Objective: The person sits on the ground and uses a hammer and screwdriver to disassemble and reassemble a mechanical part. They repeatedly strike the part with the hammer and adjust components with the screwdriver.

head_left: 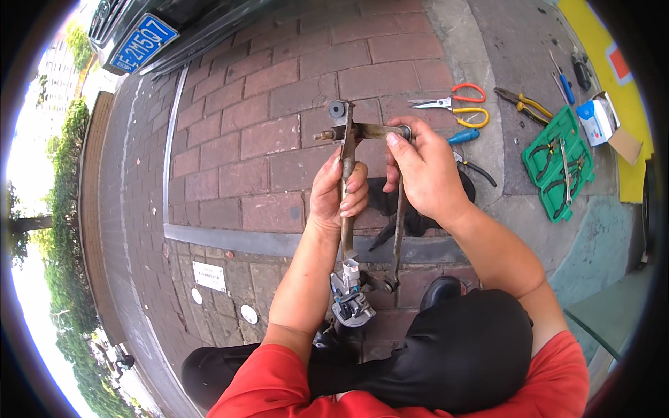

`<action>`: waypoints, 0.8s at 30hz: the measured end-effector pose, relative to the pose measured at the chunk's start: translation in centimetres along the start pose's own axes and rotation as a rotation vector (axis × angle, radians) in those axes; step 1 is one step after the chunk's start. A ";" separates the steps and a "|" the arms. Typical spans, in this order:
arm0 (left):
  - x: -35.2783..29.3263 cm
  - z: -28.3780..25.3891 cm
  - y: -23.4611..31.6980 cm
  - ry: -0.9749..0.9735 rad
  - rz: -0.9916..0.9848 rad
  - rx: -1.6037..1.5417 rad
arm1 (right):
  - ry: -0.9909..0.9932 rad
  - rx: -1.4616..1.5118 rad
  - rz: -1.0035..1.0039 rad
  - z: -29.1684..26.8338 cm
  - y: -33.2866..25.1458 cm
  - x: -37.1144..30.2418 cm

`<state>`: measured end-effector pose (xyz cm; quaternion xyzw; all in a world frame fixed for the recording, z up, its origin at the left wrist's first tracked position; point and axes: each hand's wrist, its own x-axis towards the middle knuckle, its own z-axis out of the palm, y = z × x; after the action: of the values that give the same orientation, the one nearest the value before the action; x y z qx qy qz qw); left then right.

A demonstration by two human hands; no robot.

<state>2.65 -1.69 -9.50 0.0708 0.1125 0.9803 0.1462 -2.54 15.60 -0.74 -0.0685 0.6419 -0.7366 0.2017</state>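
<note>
My left hand [336, 191] is closed around the tube of a rusty wiper linkage [348, 233], held up in front of me. My right hand [431, 171] pinches the joint at the right end of its short crank arm [376, 131]. A threaded pivot shaft [325, 135] sticks out to the left at the top, beside a round black rubber bushing [337, 109]. From below my right hand a thin rod [399, 240] runs down to a lower joint. At the tube's near end sits a grey motor [352, 299] with a pale connector, above my legs.
Red-and-yellow scissors [463, 104], a blue-handled screwdriver [462, 136] and yellow-handled pliers [526, 106] lie on the ground to the right. Beyond them are a green tool case [557, 167] and an opened small box [598, 122]. A dark car [209, 28] stands at far left.
</note>
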 end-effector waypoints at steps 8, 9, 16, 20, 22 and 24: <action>0.0 0.1 -0.2 -0.028 -0.015 -0.089 | 0.002 -0.014 -0.007 -0.1 -0.5 -0.4; 0.0 0.1 -0.2 -0.035 -0.020 -0.095 | 0.007 -0.017 0.002 0.0 -0.5 -0.5; 0.1 -0.1 -0.4 -0.072 -0.031 -0.109 | 0.032 -0.002 0.020 -0.1 -0.6 -0.5; 0.0 -0.2 -0.5 -0.054 -0.037 -0.098 | 0.027 0.004 0.012 -0.4 0.1 -0.3; 0.1 0.1 -0.6 -0.031 -0.009 -0.038 | 0.025 0.025 0.005 -0.8 0.9 -0.1; 0.2 0.7 -0.9 -0.023 0.001 0.036 | 0.034 0.090 0.022 -1.5 2.1 0.5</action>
<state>2.87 -0.69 -8.97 0.0848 0.1286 0.9773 0.1456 -3.07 16.59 -3.07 -0.0396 0.6121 -0.7636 0.2018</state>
